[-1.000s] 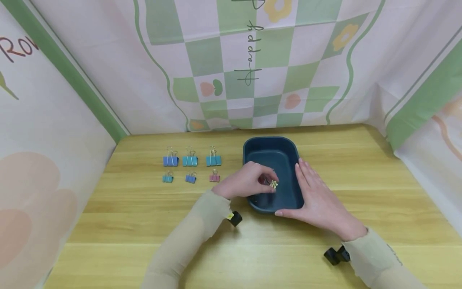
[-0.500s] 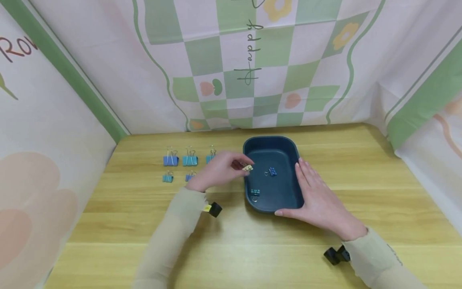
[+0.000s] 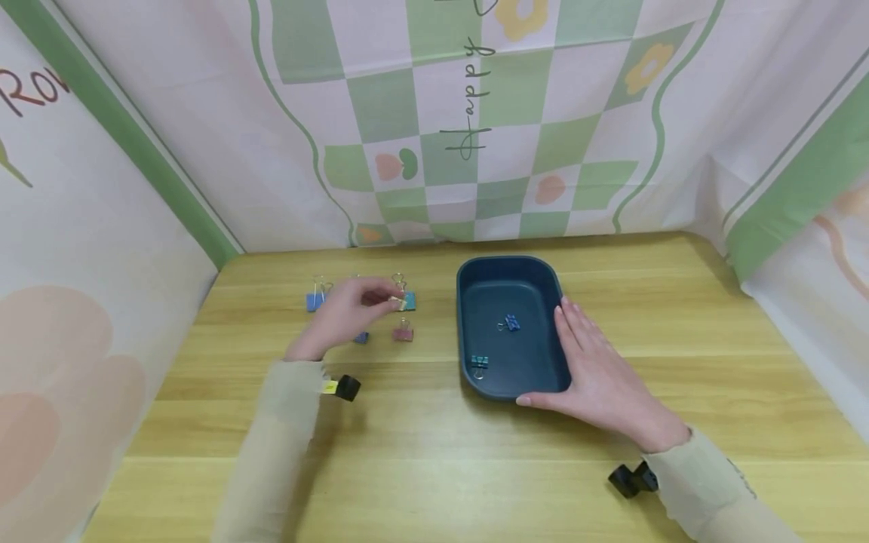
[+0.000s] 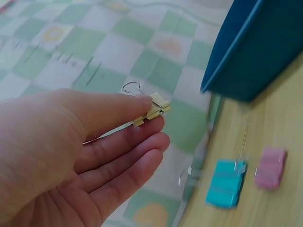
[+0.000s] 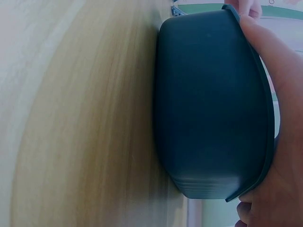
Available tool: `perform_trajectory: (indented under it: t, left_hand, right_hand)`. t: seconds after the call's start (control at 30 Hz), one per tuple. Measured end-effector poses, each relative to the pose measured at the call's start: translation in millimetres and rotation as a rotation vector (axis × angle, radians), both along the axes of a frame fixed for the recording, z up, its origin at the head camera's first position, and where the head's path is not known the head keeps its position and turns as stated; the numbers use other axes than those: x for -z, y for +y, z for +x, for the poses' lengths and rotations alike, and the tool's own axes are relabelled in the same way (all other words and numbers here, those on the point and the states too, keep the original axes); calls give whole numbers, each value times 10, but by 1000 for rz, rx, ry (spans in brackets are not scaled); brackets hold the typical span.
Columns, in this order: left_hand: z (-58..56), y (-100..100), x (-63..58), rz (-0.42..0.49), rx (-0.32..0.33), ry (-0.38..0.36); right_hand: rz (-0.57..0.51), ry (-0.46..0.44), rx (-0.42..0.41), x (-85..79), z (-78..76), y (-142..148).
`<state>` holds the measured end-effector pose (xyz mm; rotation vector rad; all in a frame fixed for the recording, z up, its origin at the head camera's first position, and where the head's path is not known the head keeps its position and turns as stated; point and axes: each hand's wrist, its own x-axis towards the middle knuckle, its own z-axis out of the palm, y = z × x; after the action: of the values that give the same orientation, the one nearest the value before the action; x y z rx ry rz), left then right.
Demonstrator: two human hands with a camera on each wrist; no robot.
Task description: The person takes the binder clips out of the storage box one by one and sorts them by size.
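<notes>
My left hand [image 3: 346, 313] pinches a small yellow binder clip [image 4: 154, 111] between thumb and index finger, its other fingers loosely bent below. It is over the left part of the table, in front of a large teal binder clip [image 3: 410, 301] and above a small pink binder clip [image 3: 403, 334]. My right hand [image 3: 604, 377] rests against the near right corner of a dark blue tray [image 3: 463, 302], fingers straight along the right side and thumb at the front rim. Inside the tray lie a small blue binder clip [image 3: 512, 323] and a small teal binder clip [image 3: 480, 363].
A large blue binder clip [image 3: 314, 302] stands at the left of the back row. Part of a small blue binder clip [image 3: 362, 338] shows below my left hand, which hides others. A patterned curtain [image 3: 448, 188] hangs behind the wooden table [image 3: 434, 483].
My left hand has lifted the yellow clip out of the tray and carried it left, over the rows of clips. The right hand and the tray have stayed put.
</notes>
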<state>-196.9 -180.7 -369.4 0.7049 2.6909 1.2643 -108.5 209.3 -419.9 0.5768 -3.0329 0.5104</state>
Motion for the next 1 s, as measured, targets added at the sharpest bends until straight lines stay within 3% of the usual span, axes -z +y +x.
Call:
perform_trajectory:
  t: [0.23, 0.4, 0.53, 0.7, 0.87, 1.0]
  left_hand:
    - [32, -446, 65, 28, -91, -7]
    - [120, -750, 115, 6, -159, -37]
    - [198, -915, 221, -6, -193, -44]
    - [319, -959, 403, -20, -194, -44]
    - [436, -857, 533, -11, -198, -129]
    - [470, -741, 571, -1, -196, -167]
  right_hand:
    - [1, -2, -2, 8, 3, 1]
    - [7, -5, 7, 6, -6, -5]
    - [8, -4, 10, 0, -8, -2]
    - [3, -1, 1, -2, 0, 5]
    - [3, -1, -3, -2, -2, 6]
    - [4, -1, 0, -5, -5, 3]
